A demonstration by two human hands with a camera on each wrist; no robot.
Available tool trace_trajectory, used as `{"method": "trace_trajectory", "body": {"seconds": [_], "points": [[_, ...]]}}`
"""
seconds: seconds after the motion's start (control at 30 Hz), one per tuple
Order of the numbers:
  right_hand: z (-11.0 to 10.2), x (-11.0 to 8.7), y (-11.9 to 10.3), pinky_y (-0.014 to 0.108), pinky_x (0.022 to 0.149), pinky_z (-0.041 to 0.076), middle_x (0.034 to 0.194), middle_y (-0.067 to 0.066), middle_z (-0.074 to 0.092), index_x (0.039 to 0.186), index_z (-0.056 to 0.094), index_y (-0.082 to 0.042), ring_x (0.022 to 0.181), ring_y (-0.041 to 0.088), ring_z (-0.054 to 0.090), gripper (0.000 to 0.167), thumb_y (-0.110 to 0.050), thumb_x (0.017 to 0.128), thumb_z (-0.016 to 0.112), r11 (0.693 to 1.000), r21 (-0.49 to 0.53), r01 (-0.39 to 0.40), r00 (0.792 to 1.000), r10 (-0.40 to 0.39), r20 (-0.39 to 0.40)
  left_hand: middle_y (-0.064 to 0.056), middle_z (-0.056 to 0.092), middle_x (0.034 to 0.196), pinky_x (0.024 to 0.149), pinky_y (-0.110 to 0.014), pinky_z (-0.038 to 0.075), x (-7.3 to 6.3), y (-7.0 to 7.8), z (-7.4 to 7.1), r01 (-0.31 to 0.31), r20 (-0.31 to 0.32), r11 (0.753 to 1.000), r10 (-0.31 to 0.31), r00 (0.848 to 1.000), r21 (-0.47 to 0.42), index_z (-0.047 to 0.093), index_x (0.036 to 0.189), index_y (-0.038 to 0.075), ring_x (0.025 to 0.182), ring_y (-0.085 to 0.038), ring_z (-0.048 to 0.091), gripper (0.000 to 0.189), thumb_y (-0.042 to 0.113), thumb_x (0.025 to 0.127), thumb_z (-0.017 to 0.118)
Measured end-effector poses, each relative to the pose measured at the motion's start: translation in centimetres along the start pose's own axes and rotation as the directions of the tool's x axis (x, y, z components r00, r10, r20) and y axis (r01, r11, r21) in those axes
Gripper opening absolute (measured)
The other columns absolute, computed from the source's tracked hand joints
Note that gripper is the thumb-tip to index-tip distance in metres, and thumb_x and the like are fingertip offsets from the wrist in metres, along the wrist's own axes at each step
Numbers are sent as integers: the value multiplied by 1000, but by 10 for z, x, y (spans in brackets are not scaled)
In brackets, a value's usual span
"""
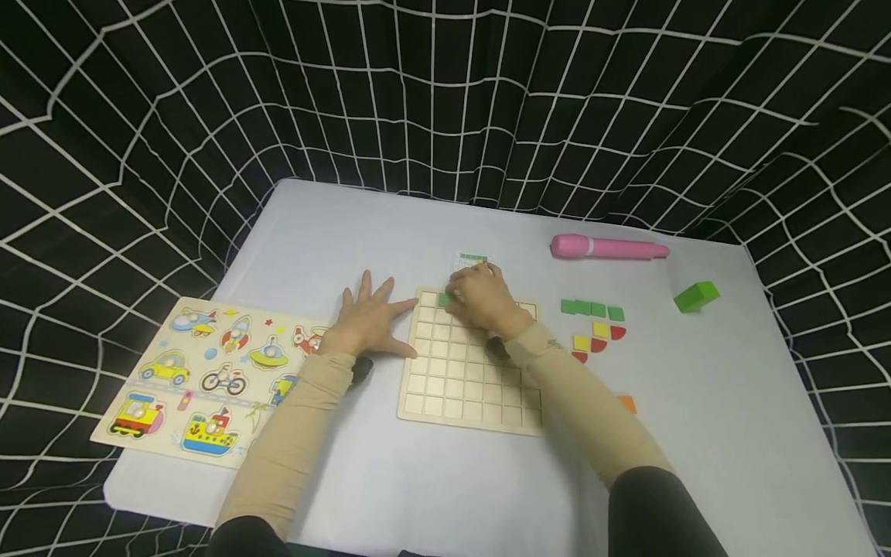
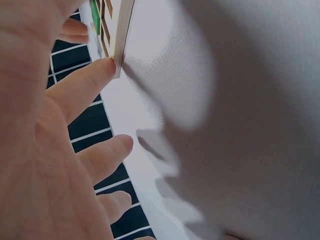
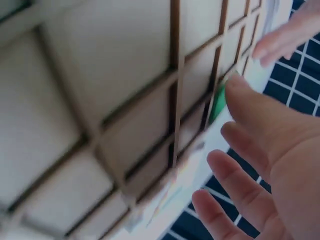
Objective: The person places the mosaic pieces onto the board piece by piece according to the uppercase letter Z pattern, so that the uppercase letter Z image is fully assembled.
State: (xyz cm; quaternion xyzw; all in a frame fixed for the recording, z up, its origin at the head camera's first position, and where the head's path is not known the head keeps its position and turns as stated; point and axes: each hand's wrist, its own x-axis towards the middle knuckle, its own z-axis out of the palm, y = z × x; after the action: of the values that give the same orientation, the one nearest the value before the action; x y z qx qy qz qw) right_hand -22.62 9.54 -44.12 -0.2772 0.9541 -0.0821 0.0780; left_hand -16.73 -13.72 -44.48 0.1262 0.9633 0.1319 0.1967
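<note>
My right hand [image 1: 480, 298] reaches over the top row of a wooden grid board [image 1: 445, 387]. Its thumb and index finger pinch a small green square tile [image 3: 218, 104] at one of the cells; the fingers partly hide that tile. My left hand [image 1: 365, 321] lies at the board's left side with fingers spread. In the left wrist view one fingertip [image 2: 109, 66] touches the board's edge [image 2: 120, 50]. Just beyond the board, a small printed pattern card [image 1: 473, 259] is partly covered by the right hand.
To the right lie green square tiles [image 1: 585, 308], yellow squares [image 1: 581, 343], red quarter-round pieces [image 1: 618, 333] and an orange piece [image 1: 628, 404]. Farther off are a pink wand-shaped object [image 1: 612, 247] and a green block [image 1: 696, 296]. A vehicle picture puzzle [image 1: 209, 371] sits under the left forearm.
</note>
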Motion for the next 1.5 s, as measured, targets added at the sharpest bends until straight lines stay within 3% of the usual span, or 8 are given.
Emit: {"method": "trace_trajectory", "body": {"seconds": [0.27,0.5,0.7,1.0,1.2,1.5], "points": [[-22,-24,33,62,125,30,153,15,57,135,68,-9,142,41,50,45,-34,98,71,1000,13,-17,998,18,-62,-16,8,176,123,-79,1,-1,-2,-3,20,3,999,-20,1000,-30,40,159,34,158,-52,-16,104,67,71,84],[-31,-49,67,71,124,26,159,20,48,136,66,-6,149,49,39,49,-33,97,72,997,-9,-73,991,71,-109,-16,8,176,123,-79,0,0,-2,-2,25,1,999,-25,1000,-36,41,159,35,158,-52,-16,104,67,70,84],[-33,-67,94,75,124,16,165,22,38,145,59,-7,153,52,30,55,-32,97,71,990,10,-141,986,141,-85,-16,7,176,122,-79,-1,-1,-3,-3,35,3,999,-35,999,-36,40,159,35,158,-52,-17,103,66,71,84],[-31,-93,129,79,123,14,168,24,31,139,64,-8,152,56,27,48,-32,98,70,971,2,-240,970,240,-44,-17,10,176,123,-80,0,2,-1,-4,32,-4,999,-32,999,-24,40,159,35,158,-52,-16,105,66,70,85],[-27,-105,141,80,122,12,167,27,30,135,68,-8,151,57,26,44,-30,98,70,959,6,-285,959,285,-15,-17,10,176,123,-80,1,2,0,-3,31,2,999,-30,1000,-22,41,159,35,159,-52,-16,104,66,70,85],[-18,-107,146,78,124,11,167,26,30,129,72,-8,152,56,25,39,-28,97,72,947,-6,-322,947,322,12,-17,12,175,122,-80,2,0,2,-1,24,-2,999,-24,1000,-27,41,158,35,158,-53,-14,103,65,71,85]]}}
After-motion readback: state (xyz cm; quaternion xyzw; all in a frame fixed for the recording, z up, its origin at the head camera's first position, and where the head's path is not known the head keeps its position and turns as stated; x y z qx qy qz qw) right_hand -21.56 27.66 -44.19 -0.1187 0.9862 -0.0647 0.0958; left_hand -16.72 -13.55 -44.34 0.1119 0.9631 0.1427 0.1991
